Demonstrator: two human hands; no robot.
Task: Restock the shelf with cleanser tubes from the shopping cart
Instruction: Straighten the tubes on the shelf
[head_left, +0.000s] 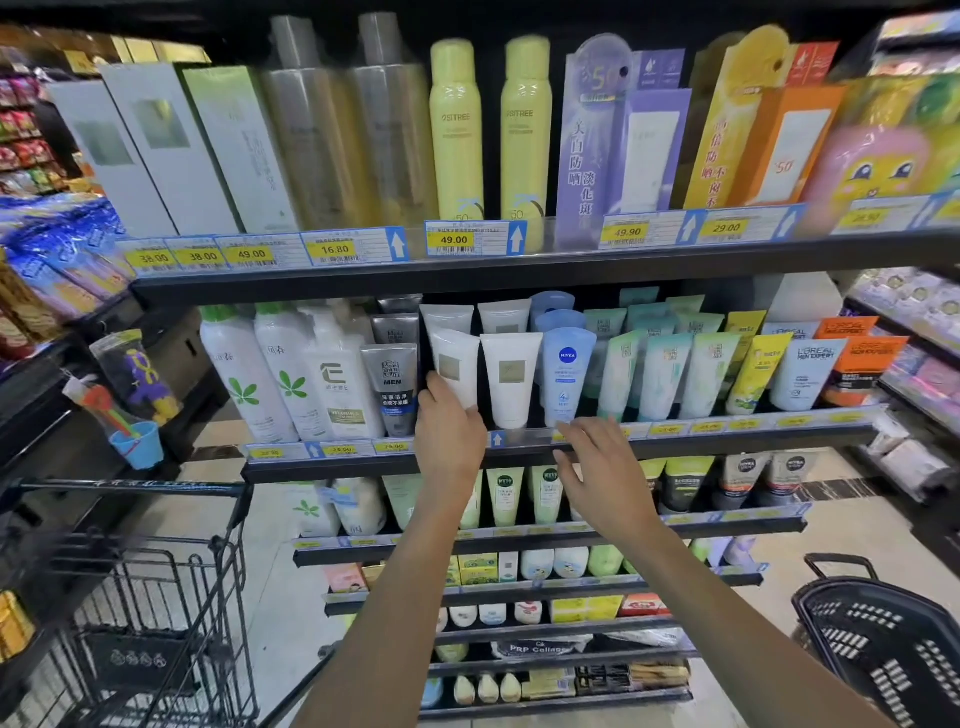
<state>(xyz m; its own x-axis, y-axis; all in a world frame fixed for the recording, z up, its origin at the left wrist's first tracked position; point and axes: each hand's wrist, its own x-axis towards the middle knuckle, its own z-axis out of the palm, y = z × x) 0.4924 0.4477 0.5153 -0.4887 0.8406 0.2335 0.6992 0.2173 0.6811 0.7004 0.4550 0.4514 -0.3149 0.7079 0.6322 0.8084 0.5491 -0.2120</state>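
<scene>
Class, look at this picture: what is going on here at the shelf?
A person is stocking a shop shelf of cleanser tubes. The left hand touches a white tube in the front row; whether it grips it is unclear. The right hand hovers open near the blue Nivea tube. A shopping cart stands at the left.

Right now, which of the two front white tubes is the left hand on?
The left white tube: the left hand touches its lower edge. The right white tube, beside the blue Nivea tube, stands untouched.
</scene>
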